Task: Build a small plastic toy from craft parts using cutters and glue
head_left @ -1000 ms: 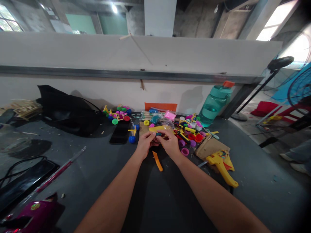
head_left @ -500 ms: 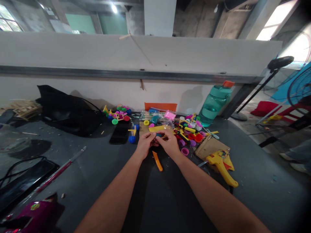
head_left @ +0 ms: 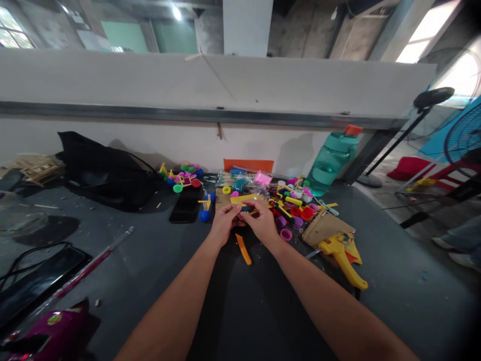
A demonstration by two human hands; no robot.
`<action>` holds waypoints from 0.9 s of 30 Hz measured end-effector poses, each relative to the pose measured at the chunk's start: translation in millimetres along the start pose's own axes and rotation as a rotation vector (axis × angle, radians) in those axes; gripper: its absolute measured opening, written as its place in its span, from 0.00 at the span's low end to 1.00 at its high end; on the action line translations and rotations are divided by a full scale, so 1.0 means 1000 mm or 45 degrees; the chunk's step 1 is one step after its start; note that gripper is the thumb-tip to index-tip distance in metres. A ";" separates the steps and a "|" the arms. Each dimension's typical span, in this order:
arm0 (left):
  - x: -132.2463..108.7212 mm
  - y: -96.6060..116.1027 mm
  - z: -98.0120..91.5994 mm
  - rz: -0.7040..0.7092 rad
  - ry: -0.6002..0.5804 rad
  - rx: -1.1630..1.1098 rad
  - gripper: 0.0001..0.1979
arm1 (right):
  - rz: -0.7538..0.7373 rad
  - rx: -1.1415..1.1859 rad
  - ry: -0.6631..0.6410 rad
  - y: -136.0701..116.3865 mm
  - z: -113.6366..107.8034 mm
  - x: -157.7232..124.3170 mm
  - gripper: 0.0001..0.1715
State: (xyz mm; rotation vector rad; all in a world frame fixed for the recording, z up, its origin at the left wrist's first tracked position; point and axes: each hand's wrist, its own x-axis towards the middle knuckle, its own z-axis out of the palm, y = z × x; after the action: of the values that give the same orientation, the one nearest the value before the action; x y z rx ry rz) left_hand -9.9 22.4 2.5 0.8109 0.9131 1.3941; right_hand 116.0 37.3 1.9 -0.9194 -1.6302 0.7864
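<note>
My left hand (head_left: 224, 223) and my right hand (head_left: 261, 220) meet over the middle of the table, fingertips pinched together. Between them is a small dark blue-green piece (head_left: 245, 208), mostly covered by the fingers, so its kind cannot be told. Just below the hands lies an orange-handled cutter (head_left: 244, 249), its upper end in shadow. Behind the fingers is a yellow strip (head_left: 248, 199) on cardboard. Left of my left hand stands a small assembly of yellow sticks and blue wheels (head_left: 205, 206). Purple bottle caps (head_left: 286, 234) lie right of my right hand.
A yellow glue gun (head_left: 343, 258) rests by a cardboard piece (head_left: 325, 228) on the right. Behind stands a teal bottle (head_left: 330, 163). A phone (head_left: 185, 206), a black bag (head_left: 107, 173) and a long wrapped red stick (head_left: 90, 265) are left. Colourful small parts (head_left: 184, 176) lie near the wall.
My fingertips have shifted very slightly around the small blue-green piece. The arms and the things on the table stay where they were.
</note>
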 end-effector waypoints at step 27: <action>0.000 0.000 0.002 0.041 0.037 0.087 0.14 | 0.117 0.168 0.095 0.001 0.001 0.002 0.13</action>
State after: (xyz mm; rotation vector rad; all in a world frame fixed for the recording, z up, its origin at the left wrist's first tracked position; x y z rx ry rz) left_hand -7.8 22.9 3.0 0.8624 0.9781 1.4122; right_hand 115.1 39.8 1.8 -0.9233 -1.4618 0.9014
